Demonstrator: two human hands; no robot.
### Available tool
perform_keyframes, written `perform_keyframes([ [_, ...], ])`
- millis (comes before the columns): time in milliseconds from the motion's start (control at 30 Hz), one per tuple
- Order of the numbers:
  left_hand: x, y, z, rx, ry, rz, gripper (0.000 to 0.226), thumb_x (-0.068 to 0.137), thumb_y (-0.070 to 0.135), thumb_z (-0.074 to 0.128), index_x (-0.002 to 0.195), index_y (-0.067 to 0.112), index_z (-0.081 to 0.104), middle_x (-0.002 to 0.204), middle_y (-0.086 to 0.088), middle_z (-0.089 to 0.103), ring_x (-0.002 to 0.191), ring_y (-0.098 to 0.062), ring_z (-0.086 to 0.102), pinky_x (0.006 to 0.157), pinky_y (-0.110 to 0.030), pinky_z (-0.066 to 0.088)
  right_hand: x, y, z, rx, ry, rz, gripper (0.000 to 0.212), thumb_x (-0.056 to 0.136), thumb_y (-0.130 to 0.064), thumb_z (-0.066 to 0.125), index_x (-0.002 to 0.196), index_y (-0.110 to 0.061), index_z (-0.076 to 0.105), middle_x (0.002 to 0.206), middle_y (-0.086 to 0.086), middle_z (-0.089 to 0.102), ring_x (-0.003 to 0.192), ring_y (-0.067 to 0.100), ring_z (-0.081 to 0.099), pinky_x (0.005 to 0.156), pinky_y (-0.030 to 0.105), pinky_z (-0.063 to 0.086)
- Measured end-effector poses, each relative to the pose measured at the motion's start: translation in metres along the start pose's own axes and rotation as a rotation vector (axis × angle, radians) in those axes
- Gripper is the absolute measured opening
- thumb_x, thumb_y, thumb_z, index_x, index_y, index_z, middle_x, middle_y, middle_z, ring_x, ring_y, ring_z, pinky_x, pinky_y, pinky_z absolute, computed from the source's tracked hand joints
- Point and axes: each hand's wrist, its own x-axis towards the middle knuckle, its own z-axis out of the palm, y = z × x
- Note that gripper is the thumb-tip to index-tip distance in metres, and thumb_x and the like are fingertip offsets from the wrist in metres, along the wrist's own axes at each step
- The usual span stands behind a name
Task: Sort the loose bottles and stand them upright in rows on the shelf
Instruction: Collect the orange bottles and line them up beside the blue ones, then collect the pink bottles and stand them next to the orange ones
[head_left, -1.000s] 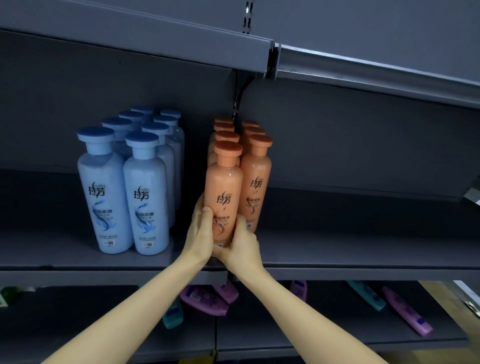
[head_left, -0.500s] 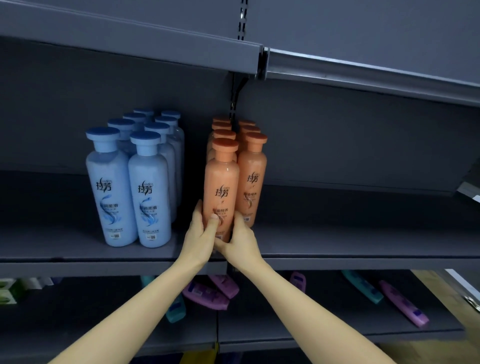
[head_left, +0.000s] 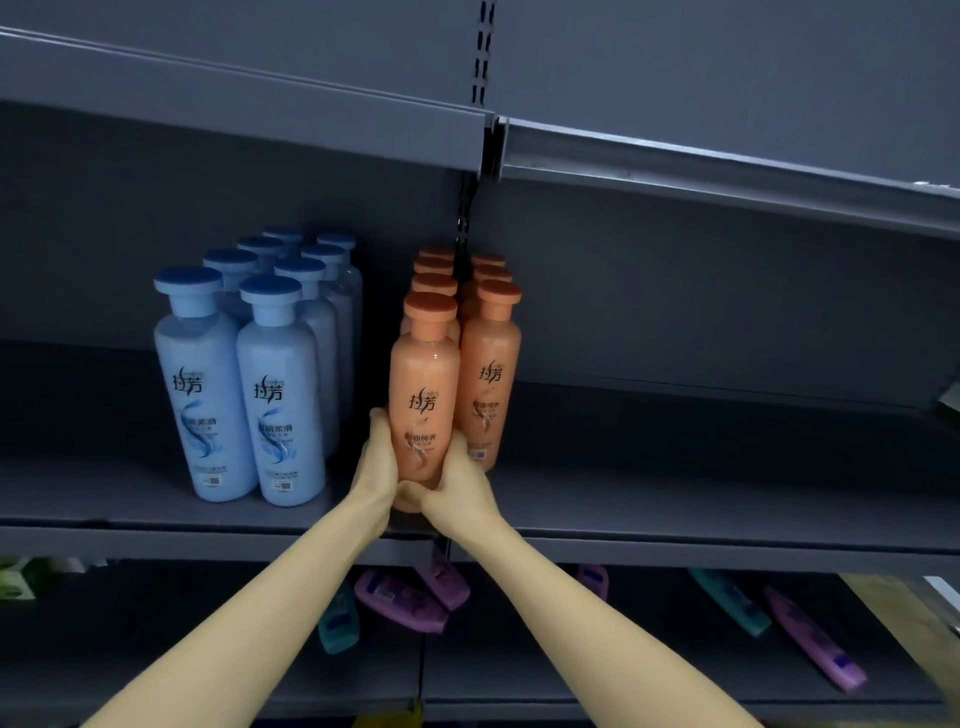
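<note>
An orange bottle (head_left: 425, 384) stands upright at the front of the left orange row on the grey shelf (head_left: 675, 525). My left hand (head_left: 378, 462) grips its lower left side and my right hand (head_left: 460, 480) grips its lower right side, thumbs meeting at its base. Beside it stands a second orange bottle (head_left: 491, 374), with several more orange bottles (head_left: 436, 270) in two rows behind. To the left, blue bottles (head_left: 244, 395) stand upright in two rows.
On the lower shelf lie loose purple bottles (head_left: 402, 597) and teal bottles (head_left: 337, 621), with another teal bottle (head_left: 730, 600) and a purple bottle (head_left: 815, 642) at the right. An upper shelf edge (head_left: 727, 171) overhangs. The shelf stretches bare to the right of the orange rows.
Both hands have kept hold of the front orange bottle and shifted slightly back on the shelf with it. The view has tilted a little.
</note>
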Motion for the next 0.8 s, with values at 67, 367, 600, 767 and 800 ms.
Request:
perform_keyframes([
  [67,-0.002,0.0,-0.002,0.033,-0.011,0.007,0.057,0.099,0.052,0.017,0.096,0.022,0.065,0.097,-0.008,0.068,0.091,-0.02,0.063,0.086,-0.034,0.046,-0.001,0.001,-0.001,-0.019,0.001,-0.006,0.065,0.076,-0.027,0.074,0.128,-0.014,0.037,0.12,0.005,0.058,0.107,0.026,0.06,0.089,0.039,0.05],
  [367,-0.043,-0.014,-0.024,0.651,0.093,0.315,0.051,0.102,0.029,0.032,0.15,0.017,0.02,0.15,-0.009,0.034,0.136,-0.025,0.034,0.109,-0.032,0.026,-0.026,0.021,-0.012,-0.33,-0.014,-0.158,0.052,0.089,-0.031,0.057,0.134,-0.013,0.039,0.133,0.009,0.049,0.121,0.03,0.047,0.093,0.041,0.046],
  [600,-0.091,-0.039,-0.032,1.112,0.184,0.398,0.056,0.098,0.032,0.04,0.148,0.012,0.025,0.154,-0.009,0.027,0.143,-0.023,0.02,0.115,-0.039,0.023,-0.071,0.04,-0.028,-0.588,-0.101,-0.128,0.062,0.096,-0.04,0.042,0.148,-0.013,0.021,0.155,0.01,0.023,0.143,0.028,0.014,0.114,0.047,0.02],
  [767,-0.132,-0.059,-0.026,1.424,0.178,0.317,0.058,0.098,0.041,0.033,0.15,0.018,0.019,0.157,-0.009,0.017,0.145,-0.024,0.009,0.115,-0.041,0.017,-0.107,0.055,-0.036,-0.62,-0.162,-0.117,0.061,0.098,-0.041,0.038,0.15,-0.015,0.019,0.157,0.011,0.017,0.145,0.028,0.01,0.115,0.049,0.016],
  [800,-0.141,-0.065,-0.024,1.457,0.17,0.303,0.058,0.098,0.042,0.032,0.15,0.018,0.019,0.157,-0.009,0.016,0.146,-0.025,0.008,0.114,-0.042,0.017,-0.115,0.06,-0.037,-0.623,-0.175,-0.116,0.061,0.098,-0.041,0.037,0.15,-0.015,0.019,0.157,0.011,0.017,0.145,0.028,0.01,0.114,0.05,0.016],
])
